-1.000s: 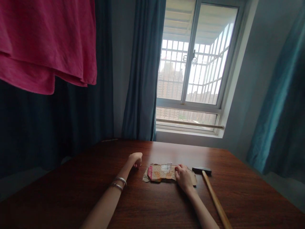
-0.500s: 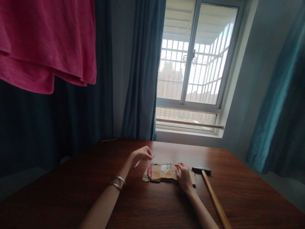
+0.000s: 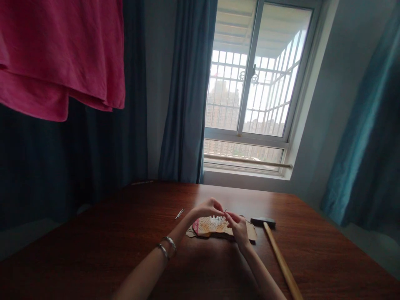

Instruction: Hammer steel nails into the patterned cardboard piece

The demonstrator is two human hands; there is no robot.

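Observation:
A small piece of cardboard with a pink and spotted patch [image 3: 208, 226] lies on the dark wooden table [image 3: 93, 250], with several nails standing in it. My left hand [image 3: 208, 207] hovers over it, fingers pinched on a thin nail [image 3: 224, 212]. My right hand [image 3: 236, 225] is beside it, fingertips meeting the left hand's at the same nail. Two bangles sit on my left wrist.
A hammer [image 3: 275, 250] with a black head and long wooden handle lies right of the cardboard. Loose nails [image 3: 179, 213] lie on the table to the left. A pink cloth [image 3: 62, 54] hangs at upper left. Window and blue curtains stand behind the table.
My left hand picked a nail from the table at left and carried it right, over the cardboard. My right hand lifted its fingers to meet it.

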